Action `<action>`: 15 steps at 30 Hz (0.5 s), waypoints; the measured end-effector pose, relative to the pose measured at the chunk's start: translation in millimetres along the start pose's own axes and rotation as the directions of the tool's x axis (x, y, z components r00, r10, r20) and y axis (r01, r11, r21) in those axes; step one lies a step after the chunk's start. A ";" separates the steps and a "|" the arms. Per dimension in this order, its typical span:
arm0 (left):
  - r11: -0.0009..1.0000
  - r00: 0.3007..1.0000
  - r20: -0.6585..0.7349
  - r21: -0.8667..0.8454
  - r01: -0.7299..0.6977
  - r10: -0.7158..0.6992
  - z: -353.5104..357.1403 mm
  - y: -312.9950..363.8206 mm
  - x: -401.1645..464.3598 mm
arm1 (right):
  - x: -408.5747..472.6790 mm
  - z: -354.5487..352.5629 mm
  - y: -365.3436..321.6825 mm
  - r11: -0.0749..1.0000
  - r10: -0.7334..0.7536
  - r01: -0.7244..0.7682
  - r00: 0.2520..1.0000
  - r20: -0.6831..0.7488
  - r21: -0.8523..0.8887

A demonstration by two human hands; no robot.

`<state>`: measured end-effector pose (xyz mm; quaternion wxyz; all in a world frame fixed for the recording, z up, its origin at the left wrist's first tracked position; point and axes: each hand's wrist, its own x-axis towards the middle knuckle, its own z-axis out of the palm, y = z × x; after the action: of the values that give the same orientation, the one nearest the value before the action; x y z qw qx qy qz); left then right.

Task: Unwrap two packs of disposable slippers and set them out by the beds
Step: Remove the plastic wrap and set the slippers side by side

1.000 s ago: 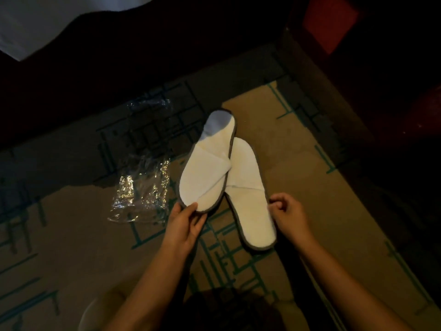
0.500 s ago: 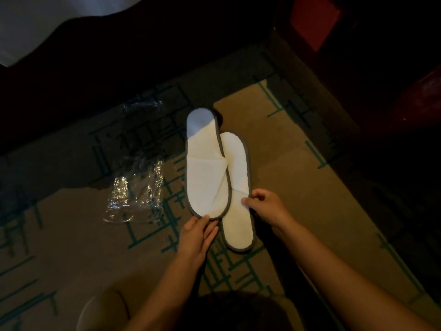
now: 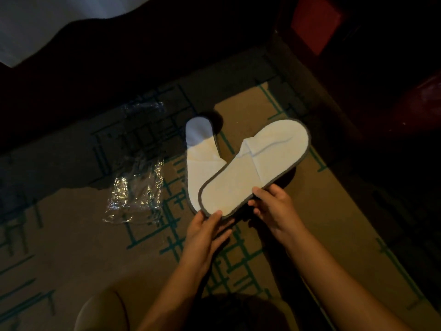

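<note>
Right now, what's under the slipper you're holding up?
The other slipper lies on the carpet beneath the lifted slipper, which both hands hold at its heel. Its toe end shows; its heel's right side is covered.

We see our two forearms bare from the bottom edge up to the wrists, with no sleeve or cuff showing on either. Our left hand (image 3: 206, 231) and our right hand (image 3: 274, 209) wear no gloves, and we can make out no ring, watch or band in the dim light. Our fingernails look short and plain. Low in the view, a pale rounded knee (image 3: 100, 311) shows bare beside dark cloth (image 3: 233, 314), perhaps shorts.
</note>
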<state>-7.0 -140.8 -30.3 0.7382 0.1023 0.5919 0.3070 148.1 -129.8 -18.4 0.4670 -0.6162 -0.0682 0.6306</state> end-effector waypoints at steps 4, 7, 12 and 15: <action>0.997 0.999 -0.016 0.069 -0.046 0.048 1.8 20.2 14.3 | 5.1 -13.9 -14.4 0.997 -0.049 0.052 0.997 -0.064 0.050; 0.948 0.998 0.067 0.319 -0.001 -0.021 -18.6 49.8 25.8 | 14.2 -49.2 -45.1 0.982 -0.165 0.182 0.962 -0.217 0.057; 0.810 0.991 0.118 0.573 -0.124 0.068 -32.0 88.7 44.0 | 13.8 -78.2 -62.8 0.852 -0.254 0.149 0.956 -0.148 -0.502; 0.851 0.957 0.054 0.445 -0.279 0.285 -20.8 96.6 51.8 | 12.6 -77.1 -54.1 0.853 -0.087 0.039 0.994 -0.068 -0.521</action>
<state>-52.8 -39.1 -28.5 0.6375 0.3532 0.6301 0.2680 242.7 -129.1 -9.5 0.3065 -0.7443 -0.2348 0.5450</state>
